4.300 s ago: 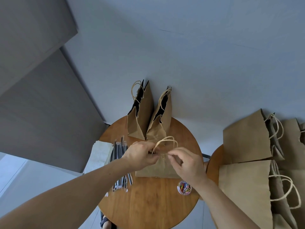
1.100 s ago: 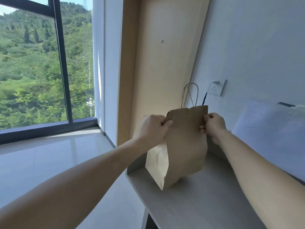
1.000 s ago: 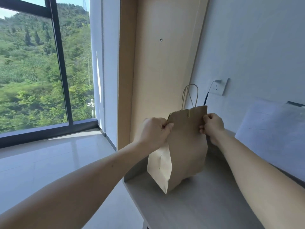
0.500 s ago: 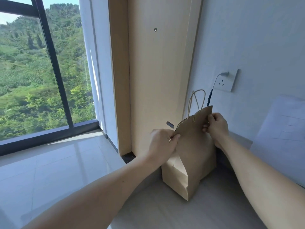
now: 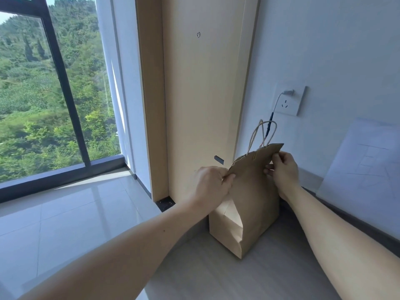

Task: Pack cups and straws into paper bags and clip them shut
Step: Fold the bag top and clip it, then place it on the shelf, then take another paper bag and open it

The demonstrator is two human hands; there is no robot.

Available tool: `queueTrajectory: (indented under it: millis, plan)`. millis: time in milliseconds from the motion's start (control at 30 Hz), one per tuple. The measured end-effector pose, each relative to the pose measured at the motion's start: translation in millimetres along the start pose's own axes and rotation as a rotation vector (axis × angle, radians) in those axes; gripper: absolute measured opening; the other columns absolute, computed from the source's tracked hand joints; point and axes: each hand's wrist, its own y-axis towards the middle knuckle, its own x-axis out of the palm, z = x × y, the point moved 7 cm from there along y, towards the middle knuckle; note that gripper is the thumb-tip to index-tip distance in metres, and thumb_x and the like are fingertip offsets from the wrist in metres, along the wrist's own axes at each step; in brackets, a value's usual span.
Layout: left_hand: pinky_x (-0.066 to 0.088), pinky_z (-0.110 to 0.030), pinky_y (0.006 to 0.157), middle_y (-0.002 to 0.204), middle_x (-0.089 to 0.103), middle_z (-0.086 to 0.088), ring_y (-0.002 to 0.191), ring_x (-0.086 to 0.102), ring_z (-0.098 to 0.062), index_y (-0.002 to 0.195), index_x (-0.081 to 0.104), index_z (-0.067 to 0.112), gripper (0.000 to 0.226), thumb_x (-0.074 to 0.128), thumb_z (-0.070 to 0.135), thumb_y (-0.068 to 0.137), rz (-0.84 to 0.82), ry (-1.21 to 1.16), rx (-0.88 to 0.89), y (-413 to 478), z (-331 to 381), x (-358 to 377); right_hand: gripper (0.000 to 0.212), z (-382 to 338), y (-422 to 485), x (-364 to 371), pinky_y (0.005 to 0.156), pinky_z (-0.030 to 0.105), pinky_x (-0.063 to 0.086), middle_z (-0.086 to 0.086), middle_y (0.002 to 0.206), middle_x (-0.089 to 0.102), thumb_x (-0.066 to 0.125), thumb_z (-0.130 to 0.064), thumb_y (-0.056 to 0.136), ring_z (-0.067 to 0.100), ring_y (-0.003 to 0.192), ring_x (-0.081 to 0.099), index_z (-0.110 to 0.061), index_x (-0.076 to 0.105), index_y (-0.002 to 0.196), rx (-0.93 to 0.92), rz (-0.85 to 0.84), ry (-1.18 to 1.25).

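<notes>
The paper bag (image 5: 253, 204) stands on a grey ledge (image 5: 216, 276), lower centre-right of the frame. The left hand (image 5: 211, 184) and the right hand (image 5: 283, 169) pinch its top corners. A wooden panel (image 5: 203, 94) stands behind it. A wall socket (image 5: 289, 102) is upper right, its cable running behind the bag's handles (image 5: 252, 137). The pressed top hides the contents.

View count: one, head-worn, wide-angle.
Vantage: above and behind the left hand (image 5: 211, 182) and right hand (image 5: 283, 172), which reach in from 7 and 5 o'clock.
Facing: forward and down; window (image 5: 32, 94) at 9 o'clock, wall socket (image 5: 289, 101) at 2 o'clock.
Range: near; paper bag (image 5: 253, 202) between both hands, 5 o'clock of centre.
</notes>
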Motion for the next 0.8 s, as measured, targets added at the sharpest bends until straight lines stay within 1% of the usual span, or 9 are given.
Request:
queueTrajectory:
  millis: [100, 167, 233, 300, 433, 533, 600, 733, 800]
  plan:
    - [0.041, -0.03, 0.063, 0.079, 0.07, -0.001, 0.078, 0.062, -0.02, 0.09, 0.072, 0.016, 0.029, 0.056, 0.041, 0.093, -0.063, 0.034, -0.041, 1, 2, 1, 0.042, -7, -14, -8, 0.084, 0.038, 0.058, 0.0, 0.133, 0.055, 0.049, -0.032, 0.1, 0.022, 0.106, 0.063, -0.017, 0.046, 0.139, 0.026, -0.01, -0.108]
    - [0.041, -0.03, 0.067, 0.1, 0.071, 0.005, 0.092, 0.064, -0.019, 0.106, 0.068, 0.022, 0.027, 0.058, 0.042, 0.09, -0.083, 0.0, -0.034, -2, 4, -3, 0.051, -15, -29, -18, 0.089, 0.039, 0.055, 0.0, 0.139, 0.049, 0.05, -0.036, 0.099, 0.022, 0.112, 0.06, -0.018, 0.04, 0.145, 0.038, 0.007, -0.178]
    - [0.038, -0.03, 0.075, 0.127, 0.058, 0.006, 0.11, 0.057, -0.02, 0.133, 0.05, 0.028, 0.051, 0.063, 0.043, 0.087, -0.092, 0.008, 0.002, -6, 8, -8, 0.051, -24, -50, -29, 0.095, 0.041, 0.052, 0.001, 0.142, 0.048, 0.048, -0.037, 0.1, 0.022, 0.116, 0.058, -0.017, 0.039, 0.146, 0.048, 0.011, -0.249]
    - [0.039, -0.035, 0.084, 0.137, 0.043, 0.001, 0.119, 0.048, -0.025, 0.145, 0.031, 0.027, 0.072, 0.065, 0.044, 0.084, -0.051, 0.153, 0.099, -12, 17, -18, 0.049, -37, -75, -42, 0.1, 0.046, 0.049, 0.003, 0.144, 0.047, 0.046, -0.036, 0.101, 0.024, 0.12, 0.055, -0.017, 0.039, 0.146, 0.056, -0.001, -0.331]
    - [0.032, -0.037, 0.099, 0.144, 0.033, 0.0, 0.129, 0.032, -0.025, 0.143, 0.031, 0.026, 0.073, 0.066, 0.036, 0.079, -0.024, 0.333, 0.352, -39, 50, -32, 0.049, -74, -141, -69, 0.107, 0.048, 0.043, 0.006, 0.147, 0.045, 0.045, -0.038, 0.101, 0.025, 0.128, 0.047, -0.014, 0.041, 0.144, 0.042, -0.058, -0.577]
    - [0.026, -0.038, 0.105, 0.146, 0.035, 0.001, 0.136, 0.023, -0.023, 0.138, 0.04, 0.023, 0.062, 0.062, 0.038, 0.081, -0.1, 0.305, 0.441, -68, 75, -32, 0.052, -100, -195, -93, 0.109, 0.036, 0.035, 0.005, 0.149, 0.043, 0.045, -0.039, 0.102, 0.024, 0.134, 0.043, -0.013, 0.039, 0.146, 0.023, -0.116, -0.823]
    - [0.023, -0.041, 0.11, 0.149, 0.035, -0.002, 0.141, 0.019, -0.023, 0.138, 0.044, 0.019, 0.058, 0.056, 0.043, 0.086, -0.181, 0.259, 0.492, -90, 99, -27, 0.051, -114, -232, -115, 0.105, 0.035, 0.034, 0.005, 0.148, 0.045, 0.046, -0.04, 0.102, 0.023, 0.133, 0.044, -0.012, 0.041, 0.145, 0.036, -0.139, -0.967]
    - [0.025, -0.042, 0.113, 0.153, 0.034, -0.004, 0.142, 0.023, -0.025, 0.146, 0.038, 0.018, 0.064, 0.049, 0.051, 0.092, -0.351, 0.169, 0.604, -142, 165, -12, 0.048, -138, -302, -177, 0.106, 0.037, 0.038, 0.001, 0.145, 0.049, 0.052, -0.04, 0.099, 0.022, 0.131, 0.048, -0.016, 0.05, 0.139, 0.123, -0.088, -1.088]
    - [0.028, -0.041, 0.111, 0.152, 0.035, -0.004, 0.141, 0.027, -0.026, 0.145, 0.039, 0.019, 0.063, 0.049, 0.051, 0.092, -0.424, 0.116, 0.647, -168, 202, -5, 0.04, -149, -333, -215, 0.098, 0.038, 0.043, 0.002, 0.137, 0.057, 0.053, -0.038, 0.097, 0.024, 0.121, 0.054, -0.015, 0.058, 0.129, 0.157, -0.038, -1.139]
